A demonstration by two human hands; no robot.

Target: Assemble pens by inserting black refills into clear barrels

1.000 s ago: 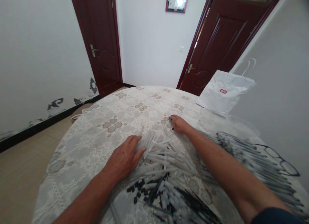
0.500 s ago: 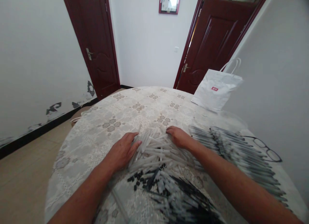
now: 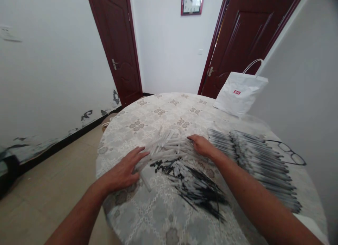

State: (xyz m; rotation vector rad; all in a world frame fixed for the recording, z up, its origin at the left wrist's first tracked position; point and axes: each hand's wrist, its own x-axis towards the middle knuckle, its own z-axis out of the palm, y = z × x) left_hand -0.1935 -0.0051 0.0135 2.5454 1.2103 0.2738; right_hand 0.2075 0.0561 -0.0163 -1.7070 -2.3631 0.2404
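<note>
A heap of white pen barrels (image 3: pixel 169 148) lies in the middle of a round table (image 3: pixel 163 111) with a lace cloth. My left hand (image 3: pixel 124 171) rests flat and open against the heap's near left side, fingers stretched toward the barrels. My right hand (image 3: pixel 202 145) lies on the heap's right end, fingers curled down onto the barrels; whether it grips one I cannot make out. Nearer to me lies a pile of black refills and small black caps (image 3: pixel 192 185).
A long row of assembled pens (image 3: pixel 253 158) runs along the right of the table, with eyeglasses (image 3: pixel 289 151) beyond it by the wall. A white paper bag (image 3: pixel 239 93) stands at the back right. Two dark red doors and a wall clock (image 3: pixel 191 1) are behind.
Both hands have drawn nearer to me along the heap of white barrels, pushing it together. My head has pulled back and turned left, so more floor shows.
</note>
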